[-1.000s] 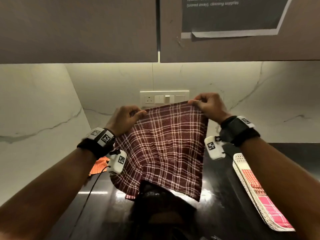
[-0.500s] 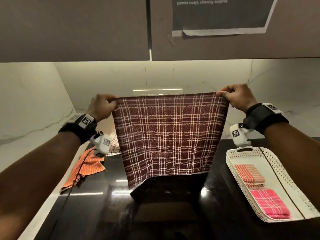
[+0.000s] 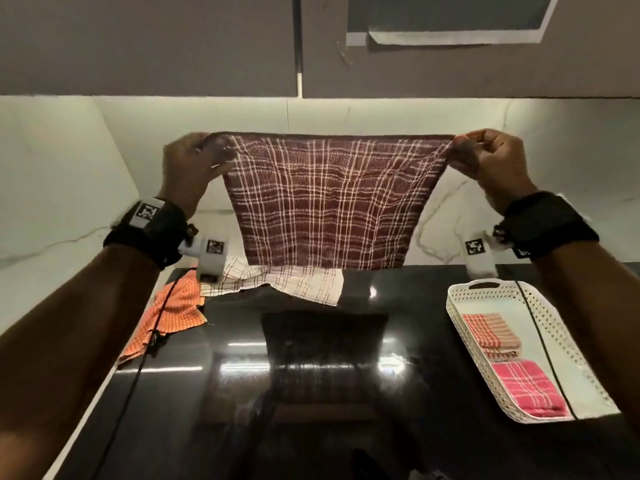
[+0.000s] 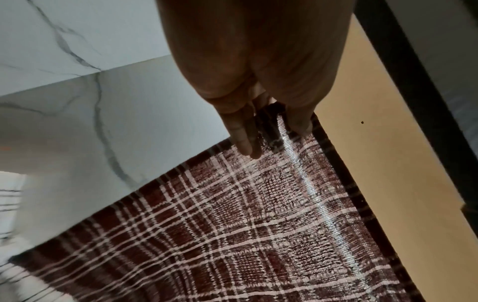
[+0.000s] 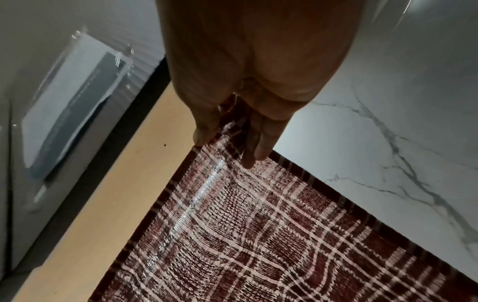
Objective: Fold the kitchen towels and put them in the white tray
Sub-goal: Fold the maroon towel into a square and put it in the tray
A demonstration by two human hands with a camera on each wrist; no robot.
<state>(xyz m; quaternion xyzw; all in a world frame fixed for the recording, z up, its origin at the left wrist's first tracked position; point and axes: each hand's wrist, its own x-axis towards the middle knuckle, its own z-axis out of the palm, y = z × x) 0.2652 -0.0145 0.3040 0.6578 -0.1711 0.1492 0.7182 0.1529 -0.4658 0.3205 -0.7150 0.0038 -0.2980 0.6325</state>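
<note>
A maroon plaid towel (image 3: 325,202) hangs stretched flat in the air above the black counter. My left hand (image 3: 194,164) pinches its upper left corner, and my right hand (image 3: 485,157) pinches its upper right corner. In the left wrist view the fingers (image 4: 243,132) clamp the towel (image 4: 245,224) at its corner; the right wrist view shows the same with the fingers (image 5: 256,143) on the towel (image 5: 258,235). The white tray (image 3: 460,299) sits at the right and holds a folded orange-red towel (image 3: 488,332) and a folded pink towel (image 3: 523,386).
A white checked towel (image 3: 304,282) and an orange towel (image 3: 173,313) lie unfolded at the back left of the glossy black counter (image 3: 311,393). White marble walls stand behind and to the left, and dark cabinets (image 3: 149,43) hang overhead.
Both hands moved apart and upward, pulling the maroon towel from a slack drape into a taut flat spread. Its lower edge rose off the counter, uncovering the white checked towel behind.
</note>
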